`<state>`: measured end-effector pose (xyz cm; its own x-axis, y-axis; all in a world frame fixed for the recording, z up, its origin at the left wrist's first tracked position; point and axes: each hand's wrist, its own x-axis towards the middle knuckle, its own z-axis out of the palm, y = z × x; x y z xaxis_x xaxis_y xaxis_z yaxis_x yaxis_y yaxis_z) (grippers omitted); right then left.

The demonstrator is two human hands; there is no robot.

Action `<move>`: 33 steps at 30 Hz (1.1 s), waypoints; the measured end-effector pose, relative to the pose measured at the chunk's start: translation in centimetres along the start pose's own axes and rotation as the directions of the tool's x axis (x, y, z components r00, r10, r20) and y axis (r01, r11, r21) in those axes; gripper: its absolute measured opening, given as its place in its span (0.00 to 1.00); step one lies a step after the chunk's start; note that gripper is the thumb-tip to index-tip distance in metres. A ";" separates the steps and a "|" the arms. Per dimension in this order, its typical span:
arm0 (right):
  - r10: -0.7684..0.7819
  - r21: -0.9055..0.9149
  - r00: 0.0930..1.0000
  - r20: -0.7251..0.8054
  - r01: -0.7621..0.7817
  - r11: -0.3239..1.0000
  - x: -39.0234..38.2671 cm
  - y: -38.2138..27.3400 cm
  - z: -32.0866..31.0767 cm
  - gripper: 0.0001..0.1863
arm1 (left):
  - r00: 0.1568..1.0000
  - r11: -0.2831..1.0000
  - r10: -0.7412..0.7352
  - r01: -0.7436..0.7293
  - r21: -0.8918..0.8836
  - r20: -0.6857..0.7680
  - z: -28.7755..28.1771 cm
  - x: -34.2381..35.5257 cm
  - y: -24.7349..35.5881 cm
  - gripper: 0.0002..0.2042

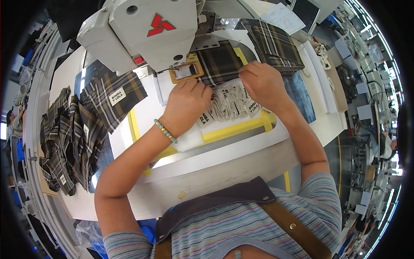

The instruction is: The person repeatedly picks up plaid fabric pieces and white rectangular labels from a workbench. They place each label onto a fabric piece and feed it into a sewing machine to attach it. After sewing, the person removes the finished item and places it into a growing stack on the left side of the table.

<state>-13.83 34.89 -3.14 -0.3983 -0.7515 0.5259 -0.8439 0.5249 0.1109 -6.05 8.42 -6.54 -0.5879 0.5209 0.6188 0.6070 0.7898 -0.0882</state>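
My left hand (184, 105), with a beaded bracelet, has its fingers curled on the near edge of a dark plaid fabric piece (220, 58) beside the orange frame (176, 75) under the white sewing machine head (151, 28). My right hand (261, 84) pinches the right end of that piece. Below the piece, between my hands, several rows of small white printed labels (228, 105) lie on the white work plate edged with yellow tape (215, 134).
A plaid piece with a white label (103, 86) and a crumpled plaid heap (69, 142) lie at left. A plaid stack (278, 45), papers (280, 17) and a cardboard box (332, 86) are at right. Distant co-workers (16, 118) show at the rims.
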 end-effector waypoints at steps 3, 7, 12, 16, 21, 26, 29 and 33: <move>-0.018 0.017 1.000 -0.011 0.018 1.000 0.9 0.2 1.0 0.04 | 0.999 0.998 -0.038 0.038 0.044 0.006 -0.5 -1.1 -1.1 0.08; -0.068 0.030 0.997 -0.044 0.069 0.997 2.0 0.1 2.5 0.03 | 0.994 0.990 -0.047 0.034 0.136 0.094 -1.9 -2.5 -2.0 0.09; 0.011 0.135 0.996 0.092 -0.023 0.991 2.5 -0.1 3.2 0.06 | 0.986 0.983 -0.057 0.028 0.183 0.154 -3.0 -5.3 -3.6 0.10; 0.129 0.251 0.974 0.187 -0.174 0.952 2.4 -0.2 1.8 0.12 | 0.983 0.987 -0.128 0.114 0.112 0.129 -3.9 -7.1 -4.5 0.11; -0.005 0.308 0.968 0.251 -0.075 0.948 0.5 0.1 3.0 0.20 | 0.953 0.977 -0.202 0.213 -0.028 0.224 -5.6 -8.0 -3.5 0.19; 0.011 0.265 0.954 0.298 -0.094 0.960 -0.3 0.1 3.3 0.23 | 0.934 0.957 -0.225 0.265 -0.116 0.278 -6.1 -8.8 -2.9 0.23; -0.010 0.285 0.962 0.273 -0.071 0.956 -0.4 0.2 3.7 0.23 | 0.926 0.931 -0.255 0.313 -0.189 0.280 -6.1 -9.2 -3.3 0.22; -0.053 0.300 0.955 0.291 -0.039 0.953 -0.3 -0.2 3.4 0.25 | 0.939 0.913 -0.259 0.314 -0.259 0.224 -5.9 -9.2 -3.5 0.18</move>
<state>-14.73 33.64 -6.23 -0.4407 -0.8619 0.2509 -0.8967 0.4095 -0.1680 0.43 -1.05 -7.30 -0.8297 0.3571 0.4290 0.5082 0.8012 0.3161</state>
